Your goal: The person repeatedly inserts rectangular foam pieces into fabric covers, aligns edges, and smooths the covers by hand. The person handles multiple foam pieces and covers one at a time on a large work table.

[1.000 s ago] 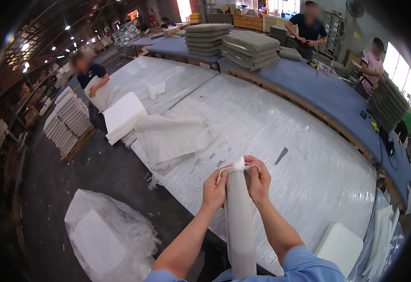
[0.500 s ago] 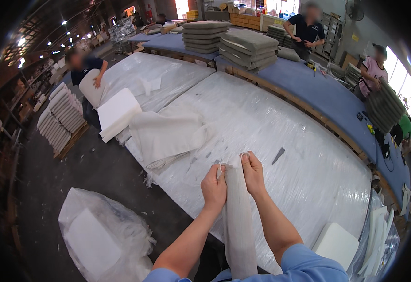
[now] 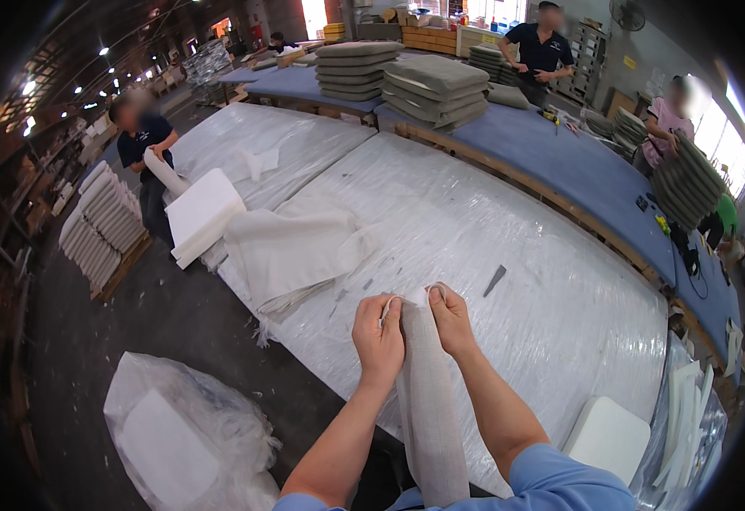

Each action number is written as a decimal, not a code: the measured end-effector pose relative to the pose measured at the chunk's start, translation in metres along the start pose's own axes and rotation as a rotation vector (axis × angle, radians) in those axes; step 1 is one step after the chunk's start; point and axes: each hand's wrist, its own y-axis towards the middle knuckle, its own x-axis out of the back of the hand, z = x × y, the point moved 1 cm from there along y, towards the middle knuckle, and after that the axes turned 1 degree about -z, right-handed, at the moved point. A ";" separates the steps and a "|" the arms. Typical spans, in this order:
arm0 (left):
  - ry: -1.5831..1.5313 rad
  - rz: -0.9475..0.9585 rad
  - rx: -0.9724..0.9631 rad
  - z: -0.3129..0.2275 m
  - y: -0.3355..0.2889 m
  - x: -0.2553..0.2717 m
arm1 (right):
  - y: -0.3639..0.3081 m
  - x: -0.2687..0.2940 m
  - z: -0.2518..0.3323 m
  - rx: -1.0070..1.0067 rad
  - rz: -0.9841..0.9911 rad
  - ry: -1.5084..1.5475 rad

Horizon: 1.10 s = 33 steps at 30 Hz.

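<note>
Left hand (image 3: 379, 338) and right hand (image 3: 452, 321) pinch the grey cover (image 3: 432, 417) by its rim, fingers (image 3: 394, 315) closed. White padding (image 3: 421, 297) shows between them

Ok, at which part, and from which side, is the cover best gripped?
Probably pinch the cover by the rim of its far end, from both sides: left hand at the left edge, right hand at the right. It is long and narrow, and its open mouth there offers thin edges on both sides.
</note>
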 end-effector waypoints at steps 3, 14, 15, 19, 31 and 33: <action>-0.042 0.046 0.138 -0.003 0.010 -0.014 | 0.000 0.002 0.004 0.008 -0.031 -0.061; 0.303 0.193 -0.223 0.019 0.055 -0.030 | 0.007 -0.007 0.015 -0.036 -0.135 -0.294; 0.307 0.211 -0.249 0.021 0.058 -0.032 | 0.009 -0.007 0.016 -0.044 -0.141 -0.299; 0.283 0.209 -0.256 0.038 0.068 -0.037 | 0.017 -0.014 0.015 -0.105 -0.165 -0.272; -0.484 0.400 0.262 0.027 0.062 -0.032 | 0.017 -0.023 0.021 0.268 -0.381 -0.413; -0.371 0.418 0.188 0.020 0.055 -0.025 | 0.012 -0.033 0.023 0.405 -0.433 -0.402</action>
